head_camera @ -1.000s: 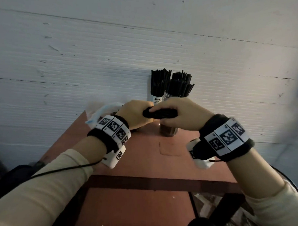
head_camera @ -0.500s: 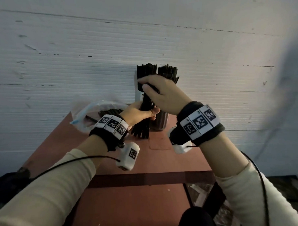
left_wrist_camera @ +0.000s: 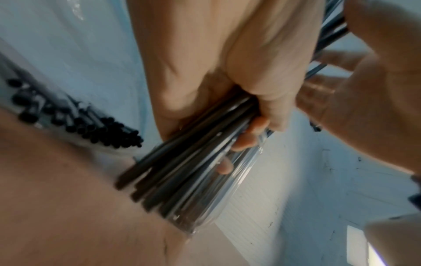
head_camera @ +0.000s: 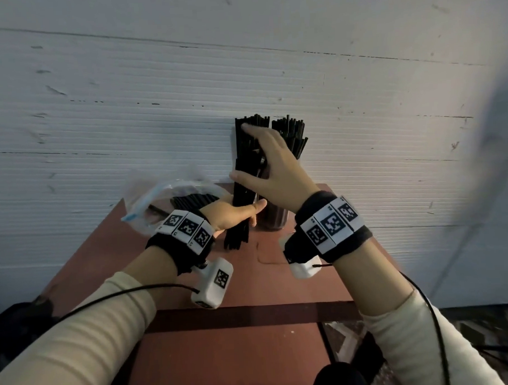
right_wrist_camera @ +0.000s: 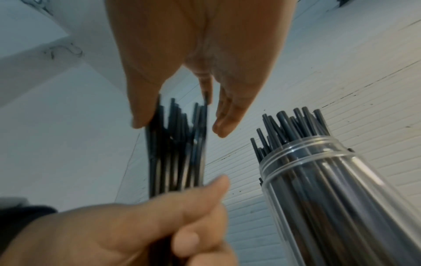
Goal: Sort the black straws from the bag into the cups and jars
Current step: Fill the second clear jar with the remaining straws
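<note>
My left hand [head_camera: 248, 216] grips the lower part of a bundle of black straws [head_camera: 243, 175], held upright above the table. My right hand [head_camera: 263, 162] lies against the bundle's upper half with straight fingers, its index fingertip [head_camera: 244, 127] touching the straw tops. In the right wrist view the thumb and fingers [right_wrist_camera: 223, 126] flank the bundle's tops [right_wrist_camera: 177, 153] without curling. A clear jar [head_camera: 274, 217] packed with black straws [head_camera: 291, 132] stands just behind and to the right [right_wrist_camera: 330, 189]. The clear plastic bag [head_camera: 148, 205] holding more straws [left_wrist_camera: 91, 126] lies to the left.
The reddish-brown table [head_camera: 250, 279] stands against a white ribbed wall [head_camera: 98, 111]. Its right edge drops to a patterned floor [head_camera: 349, 339]. Cables run from both wrist cameras along my sleeves.
The bundle went from lying level between both hands to standing upright. My right hand slid to its upper end and straightened its fingers; my left hand kept its grip at the lower end.
</note>
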`<state>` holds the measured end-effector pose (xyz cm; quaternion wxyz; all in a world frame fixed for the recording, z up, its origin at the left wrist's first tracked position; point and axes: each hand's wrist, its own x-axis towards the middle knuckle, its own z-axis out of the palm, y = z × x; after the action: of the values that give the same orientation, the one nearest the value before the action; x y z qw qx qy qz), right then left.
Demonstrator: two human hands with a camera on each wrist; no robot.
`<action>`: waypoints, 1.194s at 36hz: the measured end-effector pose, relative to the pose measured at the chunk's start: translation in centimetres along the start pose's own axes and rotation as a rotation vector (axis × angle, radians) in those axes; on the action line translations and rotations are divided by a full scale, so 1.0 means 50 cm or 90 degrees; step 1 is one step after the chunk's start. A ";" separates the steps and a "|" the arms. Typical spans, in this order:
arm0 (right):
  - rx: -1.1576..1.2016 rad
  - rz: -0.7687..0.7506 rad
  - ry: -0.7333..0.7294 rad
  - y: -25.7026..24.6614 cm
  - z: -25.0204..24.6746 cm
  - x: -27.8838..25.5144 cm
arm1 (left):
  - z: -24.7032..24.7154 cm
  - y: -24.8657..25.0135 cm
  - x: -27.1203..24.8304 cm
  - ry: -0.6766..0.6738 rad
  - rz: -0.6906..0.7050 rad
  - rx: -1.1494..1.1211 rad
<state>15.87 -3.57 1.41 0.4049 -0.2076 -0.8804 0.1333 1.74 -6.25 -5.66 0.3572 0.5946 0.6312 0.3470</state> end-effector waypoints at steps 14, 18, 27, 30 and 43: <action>0.196 0.173 -0.032 0.000 -0.043 -0.019 | -0.014 0.060 -0.042 -0.092 0.252 -0.018; 0.171 0.158 -0.054 -0.004 -0.044 -0.016 | -0.016 0.076 -0.037 -0.087 0.278 -0.015; 0.087 0.026 -0.013 0.002 -0.093 0.045 | -0.016 0.132 -0.008 -0.014 0.283 -0.042; 0.113 0.047 0.076 0.015 -0.147 0.086 | -0.012 0.133 0.017 0.153 0.275 -0.089; 0.178 0.206 0.171 0.123 -0.226 0.193 | -0.020 0.124 0.139 0.071 0.148 -0.132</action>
<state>20.46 7.17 12.48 0.5166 -0.3039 -0.7467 0.2884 3.71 1.02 -0.07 0.3387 0.6032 0.5379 0.4817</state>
